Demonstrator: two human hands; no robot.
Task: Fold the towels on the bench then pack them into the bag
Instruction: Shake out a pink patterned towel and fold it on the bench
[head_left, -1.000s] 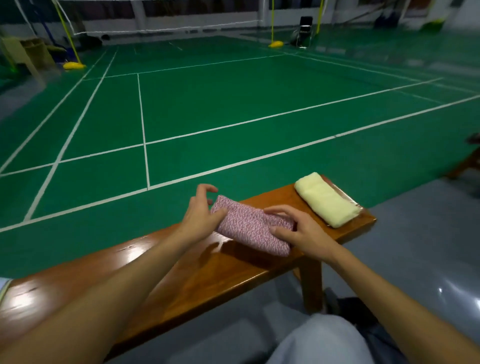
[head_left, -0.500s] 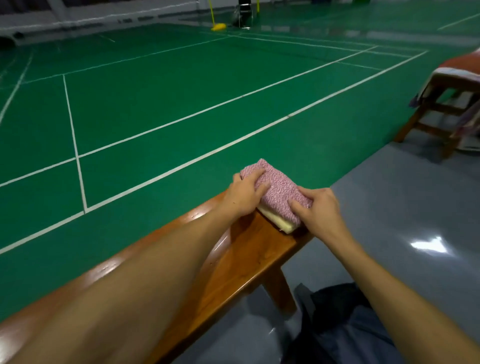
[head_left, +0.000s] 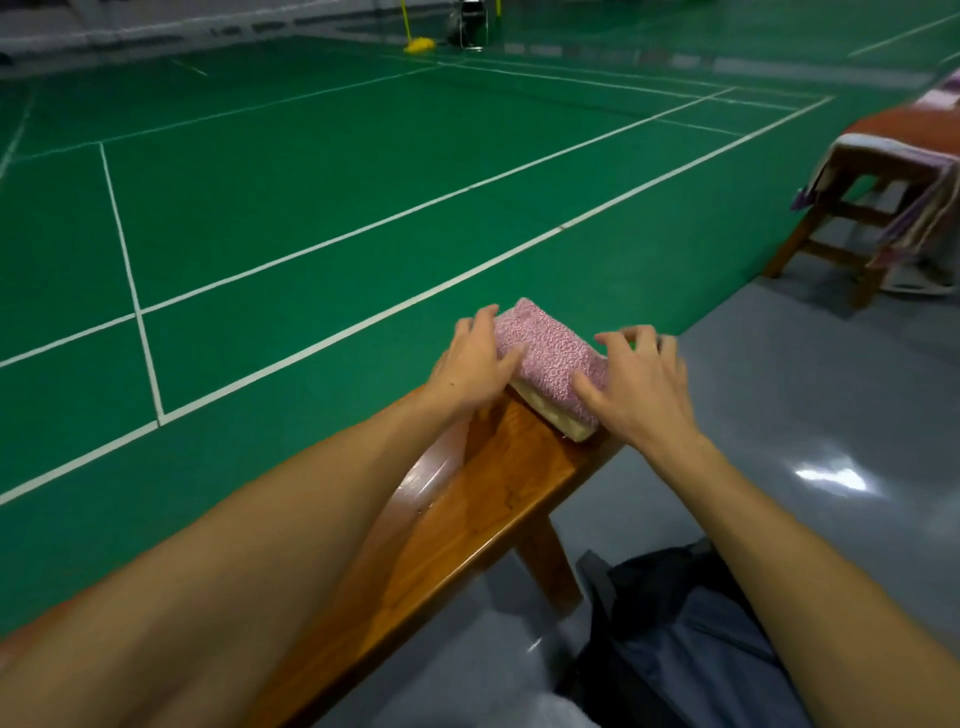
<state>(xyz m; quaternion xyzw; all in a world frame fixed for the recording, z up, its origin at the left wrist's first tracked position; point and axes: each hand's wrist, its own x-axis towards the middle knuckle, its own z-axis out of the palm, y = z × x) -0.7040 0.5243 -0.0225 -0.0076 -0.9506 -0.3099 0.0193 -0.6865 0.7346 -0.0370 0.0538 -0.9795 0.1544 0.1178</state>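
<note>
since the long glossy brown wooden bench (head_left: 483, 499) is your work surface, you've got both folded towels stacked at its far end, close to the edge nearest the floor, prob so they can go down together. the dark grey fabric bag (head_left: 691, 639) sits on the grey floor below you, near the bench leg, within reach for packing. the pink speckled folded towel (head_left: 545, 353) lies on top of the cream folded towel (head_left: 550, 415), of which only a strip shows underneath. your left hand (head_left: 475, 364) rests at the stack's left side, fingers spread and fairly straight, not clamped. your right hand (head_left: 636, 387) hovers at the right end, fingers splayed wide, holding nothing. looks like you're squaring the stack w/ both hands before lifting it.
</note>
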